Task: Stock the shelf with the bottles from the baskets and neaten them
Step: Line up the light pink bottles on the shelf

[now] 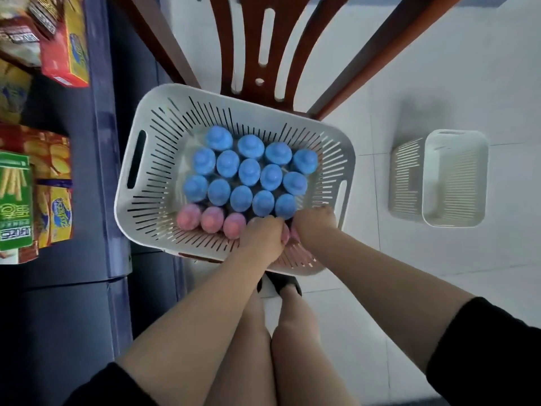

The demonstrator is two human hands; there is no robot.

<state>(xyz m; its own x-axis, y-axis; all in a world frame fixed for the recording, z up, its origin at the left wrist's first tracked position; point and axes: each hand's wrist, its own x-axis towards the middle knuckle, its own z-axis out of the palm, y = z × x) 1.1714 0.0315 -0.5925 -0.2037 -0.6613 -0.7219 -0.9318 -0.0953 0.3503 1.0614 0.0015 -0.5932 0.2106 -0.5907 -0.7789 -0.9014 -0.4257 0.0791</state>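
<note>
While both hands [265,232] grip pink-capped bottles [212,219], labels stay hidden.

I stand on a pale tiled floor [424,288] in dim, even light. A reddish-brown slatted chair [251,54] faces me, and dark blue shelving [99,142] runs along my left.

fourteen blue-capped bottles [249,172], two baskets [137,206]
</note>
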